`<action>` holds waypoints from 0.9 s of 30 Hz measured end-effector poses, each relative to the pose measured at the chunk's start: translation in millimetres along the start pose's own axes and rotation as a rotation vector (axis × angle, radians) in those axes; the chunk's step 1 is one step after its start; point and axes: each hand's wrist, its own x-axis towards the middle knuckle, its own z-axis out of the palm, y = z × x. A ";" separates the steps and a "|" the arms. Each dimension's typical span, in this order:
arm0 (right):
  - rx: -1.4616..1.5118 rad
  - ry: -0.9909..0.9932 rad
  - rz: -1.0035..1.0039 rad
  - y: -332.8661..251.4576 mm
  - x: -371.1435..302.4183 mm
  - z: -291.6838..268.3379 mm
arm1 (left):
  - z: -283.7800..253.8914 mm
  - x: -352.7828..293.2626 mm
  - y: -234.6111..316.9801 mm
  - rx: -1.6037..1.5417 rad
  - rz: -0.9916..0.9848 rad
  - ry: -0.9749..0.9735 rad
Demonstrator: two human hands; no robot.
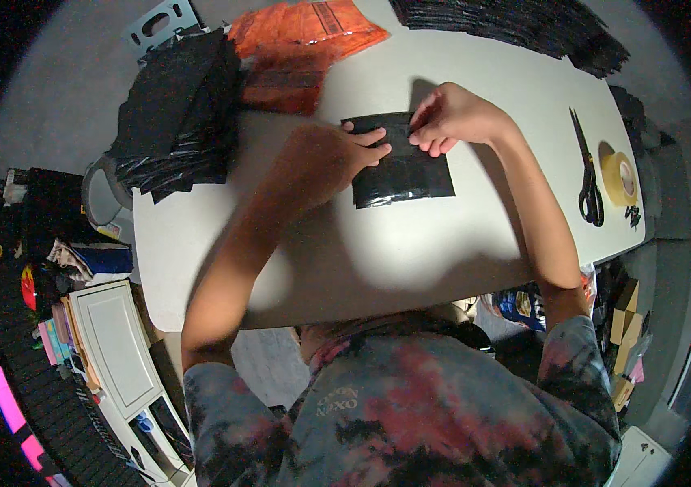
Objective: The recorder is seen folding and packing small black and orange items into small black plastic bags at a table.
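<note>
A flat black plastic packet [404, 174] lies on the white table in front of me, with a shiny strip along its near edge. My left hand [337, 154] rests on its left part, fingers stretched out and apart. At the packet's upper right edge, my right hand [457, 120] has its thumb and fingers drawn together in a pinch on the plastic. The exact spot between those fingertips is hidden.
A tall stack of black plastic bags [175, 114] stands at the left, beside orange plastic bags [305, 40]. More black bags [508, 24] line the far edge. Black scissors [589, 183] and a yellow tape roll [619, 180] lie at the right on the white table [459, 243].
</note>
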 end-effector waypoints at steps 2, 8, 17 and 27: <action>-0.012 0.106 -0.076 0.9 -8.9 -1.6 | 1.2 -2.2 -0.4 0.003 0.007 0.020; -0.743 0.675 -0.553 -5.7 -31.0 56.2 | 5.5 -4.4 1.0 -0.012 0.014 0.065; -1.023 0.412 -0.370 13.9 -49.5 107.5 | 9.1 -3.4 3.3 -0.054 0.015 0.147; -0.626 0.266 -0.323 6.3 -53.1 86.1 | 2.8 -21.6 -22.7 -0.466 -0.103 0.027</action>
